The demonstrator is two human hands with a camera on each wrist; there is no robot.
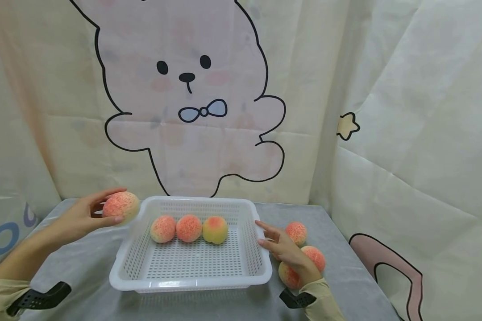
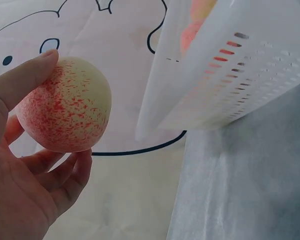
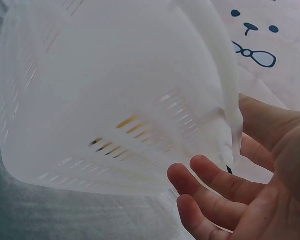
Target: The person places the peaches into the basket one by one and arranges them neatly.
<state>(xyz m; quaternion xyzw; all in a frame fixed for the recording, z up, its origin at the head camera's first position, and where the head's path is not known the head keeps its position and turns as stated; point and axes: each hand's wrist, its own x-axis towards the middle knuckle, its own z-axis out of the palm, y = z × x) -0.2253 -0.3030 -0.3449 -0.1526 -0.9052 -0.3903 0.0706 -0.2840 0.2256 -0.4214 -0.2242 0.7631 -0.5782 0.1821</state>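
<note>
My left hand (image 1: pixel 78 218) holds a peach (image 1: pixel 121 207) in the air just left of the white plastic basket (image 1: pixel 193 283). In the left wrist view the thumb lies over the pink-speckled peach (image 2: pixel 65 107) and the fingers curl beneath it. Three peaches sit in a row inside the basket toward its far side; the rightmost peach (image 1: pixel 214 230) is yellower. At the basket's right rim, my right hand (image 1: pixel 287 249) grips the edge. The right wrist view shows its thumb at the rim and several fingers (image 3: pixel 210 200) curled by the perforated outer wall (image 3: pixel 105 100).
Three more peaches lie to the right of the basket, one peach (image 1: pixel 296 233) farther back and two partly hidden by the right forearm. A grey cloth (image 1: pixel 345 285) covers the table. Behind it hangs a cream curtain (image 1: pixel 297 133) with a cartoon bear print.
</note>
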